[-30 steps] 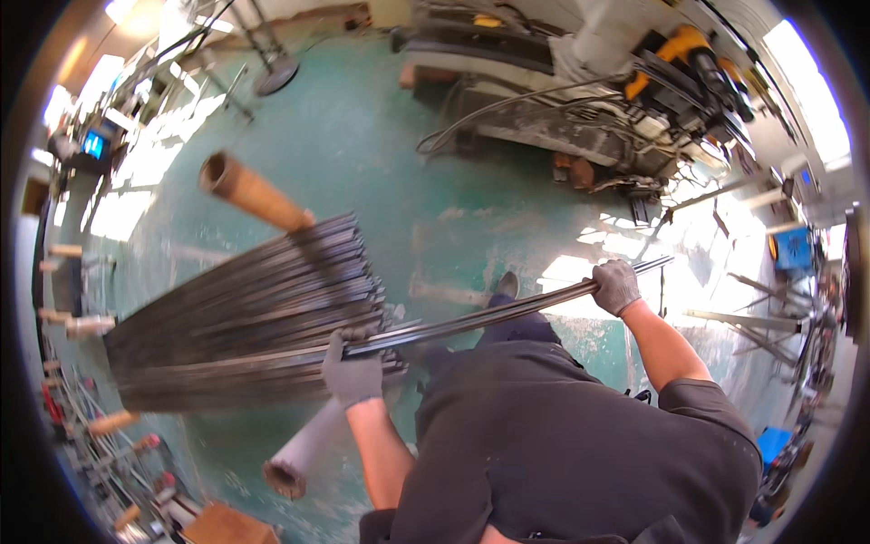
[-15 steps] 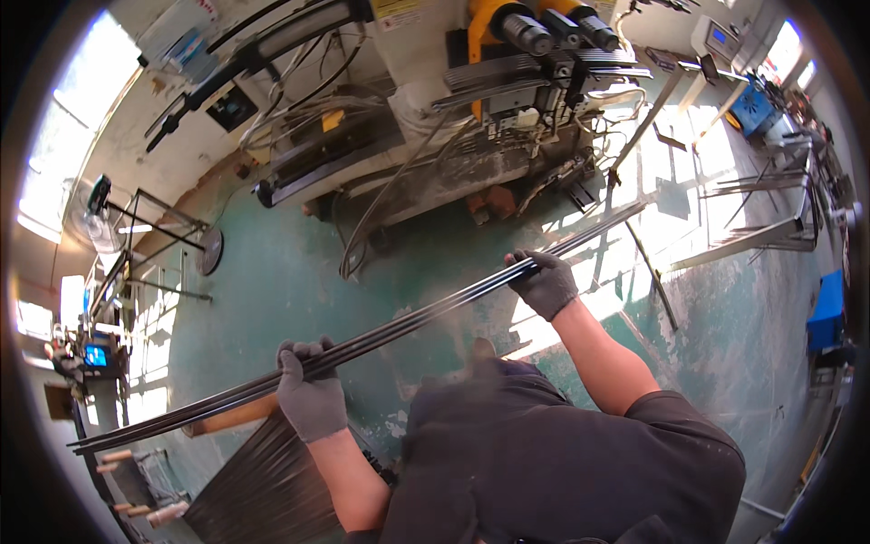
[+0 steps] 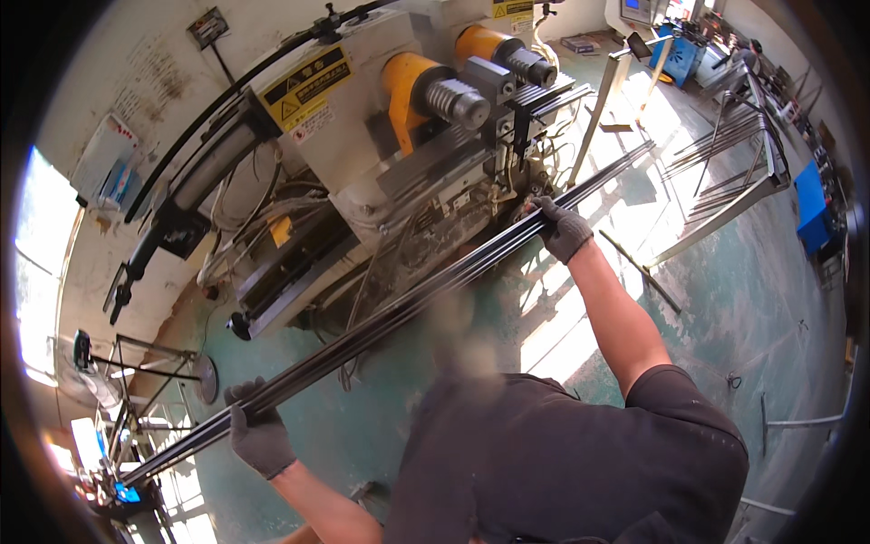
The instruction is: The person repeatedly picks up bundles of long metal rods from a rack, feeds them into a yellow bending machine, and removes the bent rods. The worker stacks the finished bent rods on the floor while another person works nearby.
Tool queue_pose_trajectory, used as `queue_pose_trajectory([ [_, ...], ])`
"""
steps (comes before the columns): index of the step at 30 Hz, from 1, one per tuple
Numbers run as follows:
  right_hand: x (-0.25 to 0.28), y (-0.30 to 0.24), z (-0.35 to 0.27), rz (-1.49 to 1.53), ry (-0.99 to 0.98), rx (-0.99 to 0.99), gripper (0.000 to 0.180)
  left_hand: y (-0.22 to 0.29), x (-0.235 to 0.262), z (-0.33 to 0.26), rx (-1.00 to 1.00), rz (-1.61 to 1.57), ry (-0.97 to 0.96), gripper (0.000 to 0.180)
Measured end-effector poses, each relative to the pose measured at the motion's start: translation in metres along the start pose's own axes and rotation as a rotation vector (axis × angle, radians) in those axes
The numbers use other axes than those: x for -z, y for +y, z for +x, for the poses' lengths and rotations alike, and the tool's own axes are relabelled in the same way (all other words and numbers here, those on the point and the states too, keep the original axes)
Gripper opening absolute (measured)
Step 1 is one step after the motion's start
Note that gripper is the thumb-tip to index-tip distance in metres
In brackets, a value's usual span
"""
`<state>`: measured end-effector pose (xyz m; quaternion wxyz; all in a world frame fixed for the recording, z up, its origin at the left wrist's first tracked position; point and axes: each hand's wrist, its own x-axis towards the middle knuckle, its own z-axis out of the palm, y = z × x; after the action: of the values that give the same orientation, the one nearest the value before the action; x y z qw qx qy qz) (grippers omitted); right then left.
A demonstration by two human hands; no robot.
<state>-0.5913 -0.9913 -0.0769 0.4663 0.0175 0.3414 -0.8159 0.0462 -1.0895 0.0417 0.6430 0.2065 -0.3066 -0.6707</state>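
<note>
swung away from the floor stack since a second ago; bundle of long dark metal rods (image 3: pixel 399 313) now level before the tube-bending machine (image 3: pixel 408 136); gloved left hand (image 3: pixel 258 435) and right hand (image 3: pixel 564 228) clenched around it near either end; looks ready for feeding.

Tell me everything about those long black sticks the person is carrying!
The bundle of rods is several long, thin, dark bars that look like metal, held side by side. It slants from lower left to upper right in front of a big machine. The gloved left hand and right hand grip it.
</note>
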Motion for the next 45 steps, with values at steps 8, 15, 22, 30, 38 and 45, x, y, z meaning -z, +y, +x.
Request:
queue_pose_trajectory([
  [8, -0.09, -0.041, 0.121, -0.16, 0.215, 0.239, 0.018, -0.1, -0.005, 0.139, 0.162, -0.081, 0.403, 0.026],
  [15, -0.137, -0.062, 0.162, -0.073, 0.086, 0.145, 0.017, -0.163, -0.036, 0.192, 0.19, -0.101, 0.582, 0.027],
  [22, -0.039, -0.052, 0.311, -0.791, -0.326, 0.761, 0.028, -0.211, -0.04, 0.227, 0.237, -0.167, 0.617, 0.022],
  [30, -0.051, -0.033, 0.301, -1.04, -0.223, 1.074, 0.021, -0.267, -0.156, 0.212, 0.432, -0.064, 0.562, 0.027],
  [38, -0.042, -0.038, 0.302, -0.95, -0.04, 0.878, 0.042, -0.258, -0.125, 0.224, 0.377, -0.167, 0.322, 0.033],
  [45, -0.065, -0.049, 0.225, -0.427, 0.278, 0.384, 0.042, -0.234, -0.045, 0.229, 0.198, -0.125, 0.56, 0.029],
])
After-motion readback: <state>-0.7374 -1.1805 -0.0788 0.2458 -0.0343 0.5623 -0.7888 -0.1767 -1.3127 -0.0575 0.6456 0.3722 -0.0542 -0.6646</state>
